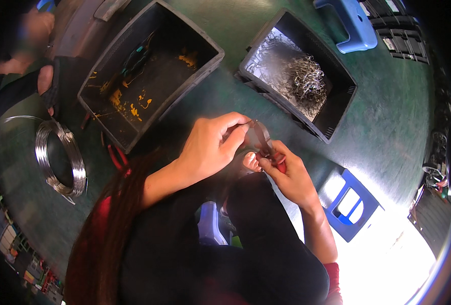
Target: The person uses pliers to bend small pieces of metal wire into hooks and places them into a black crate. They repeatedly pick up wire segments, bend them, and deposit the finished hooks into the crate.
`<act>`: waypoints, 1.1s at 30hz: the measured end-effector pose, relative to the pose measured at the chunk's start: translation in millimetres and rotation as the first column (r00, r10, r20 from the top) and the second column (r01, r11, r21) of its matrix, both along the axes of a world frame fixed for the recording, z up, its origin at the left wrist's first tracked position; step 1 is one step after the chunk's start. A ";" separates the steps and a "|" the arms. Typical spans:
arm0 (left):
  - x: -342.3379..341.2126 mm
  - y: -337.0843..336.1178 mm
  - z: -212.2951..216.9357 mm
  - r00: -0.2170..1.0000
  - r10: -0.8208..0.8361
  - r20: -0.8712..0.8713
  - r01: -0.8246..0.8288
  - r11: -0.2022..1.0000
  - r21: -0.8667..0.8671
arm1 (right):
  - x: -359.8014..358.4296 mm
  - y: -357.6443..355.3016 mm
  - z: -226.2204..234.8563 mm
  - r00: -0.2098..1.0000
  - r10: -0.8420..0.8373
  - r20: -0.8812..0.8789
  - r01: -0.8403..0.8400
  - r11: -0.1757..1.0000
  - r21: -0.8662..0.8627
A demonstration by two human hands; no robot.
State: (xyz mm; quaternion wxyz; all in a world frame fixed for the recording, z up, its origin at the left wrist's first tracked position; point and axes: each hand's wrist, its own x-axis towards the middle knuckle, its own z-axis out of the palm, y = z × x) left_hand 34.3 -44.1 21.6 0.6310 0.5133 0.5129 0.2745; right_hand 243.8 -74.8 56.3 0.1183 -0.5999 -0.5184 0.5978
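In my right hand (294,175) is a pair of pliers (261,136) with red handles, its dark jaws angled up and away from me. The thumb and fingers of my left hand (210,140) pinch together right beside the jaw tips. Whatever lies between those fingertips is too small to make out. Beyond my hands, a tangled pile of bent wire pieces (308,76) sits in the right black crate (345,101). My bare foot (251,161) shows just below the pliers.
A black crate (195,71) with yellow-stained insides stands ahead left. Left of me lies a coil of shiny wire (42,147), near another person's hand (45,79). Red handles (118,157) show beside my left arm. Blue stools (355,28) stand far right and near right.
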 end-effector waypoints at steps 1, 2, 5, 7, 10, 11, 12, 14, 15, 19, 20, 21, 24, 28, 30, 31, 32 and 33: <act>-1.3 2.4 -2.0 0.997 0.044 0.070 -0.040 0.998 -0.051 | 2.7 0.5 0.8 0.999 0.009 -0.042 -0.012 0.996 -0.084; -2.7 5.3 -3.8 0.990 0.076 0.118 -0.059 0.988 -0.141 | 3.6 0.2 0.3 0.984 -0.057 -0.168 0.022 0.979 -0.204; -5.1 11.2 -4.8 0.944 0.214 0.250 -0.128 0.938 -0.321 | 3.8 -2.2 -1.3 0.897 -0.187 -0.401 -0.015 0.892 -0.451; -6.9 13.5 -2.9 0.910 0.277 0.309 -0.134 0.900 -0.414 | 4.2 -4.4 -0.1 0.842 -0.272 -0.466 -0.053 0.817 -0.574; -6.5 14.2 -0.3 0.862 0.353 0.365 -0.142 0.858 -0.494 | 2.5 -4.3 -0.6 0.769 -0.347 -0.536 -0.138 0.729 -0.670; -6.1 14.3 -0.1 0.858 0.356 0.369 -0.138 0.853 -0.503 | 1.0 -4.2 -1.2 0.734 -0.380 -0.563 -0.157 0.712 -0.685; -5.6 14.2 -0.2 0.848 0.359 0.391 -0.131 0.855 -0.502 | -0.3 -3.9 -1.8 0.703 -0.412 -0.580 -0.174 0.690 -0.702; -4.1 13.4 -1.1 0.830 0.366 0.422 -0.130 0.861 -0.492 | -1.5 -2.9 -2.4 0.683 -0.423 -0.596 -0.186 0.688 -0.701; -2.8 12.2 -1.5 0.823 0.370 0.431 -0.136 0.865 -0.483 | -1.8 -2.8 -2.6 0.676 -0.426 -0.602 -0.192 0.687 -0.701; -0.7 8.7 -4.1 0.804 0.367 0.468 -0.143 0.883 -0.446 | -1.1 -3.9 -2.8 0.624 -0.470 -0.624 -0.195 0.680 -0.707; -0.5 7.8 -4.8 0.805 0.353 0.476 -0.135 0.891 -0.433 | -0.7 -4.3 -3.1 0.611 -0.482 -0.628 -0.198 0.675 -0.711; -0.3 6.8 -5.5 0.804 0.340 0.487 -0.127 0.899 -0.419 | -0.3 -4.8 -3.4 0.597 -0.495 -0.632 -0.201 0.670 -0.715; 0.9 5.8 -8.8 0.782 0.306 0.544 -0.095 0.920 -0.380 | -0.2 -4.7 -5.5 0.551 -0.523 -0.650 -0.222 0.659 -0.719; 3.6 6.1 -11.0 0.816 0.237 0.527 -0.092 0.954 -0.286 | 0.4 -2.8 -2.4 0.623 -0.474 -0.622 -0.161 0.700 -0.696; -0.3 11.2 -11.6 0.845 0.278 0.457 -0.155 0.945 -0.289 | 3.6 -1.1 4.4 0.838 -0.277 -0.469 -0.039 0.828 -0.559; -3.7 14.3 -11.6 0.860 0.288 0.421 -0.175 0.942 -0.287 | -2.8 -4.0 3.6 0.920 -0.230 -0.318 0.087 0.910 -0.407; -10.1 17.8 -11.2 0.906 0.225 0.358 -0.129 0.953 -0.274 | -2.8 -3.5 5.9 0.971 -0.136 -0.195 0.080 0.959 -0.271; -17.6 21.0 -10.1 0.945 0.147 0.293 -0.071 0.964 -0.255 | -1.7 -3.6 8.7 0.998 -0.051 -0.047 0.044 0.989 -0.139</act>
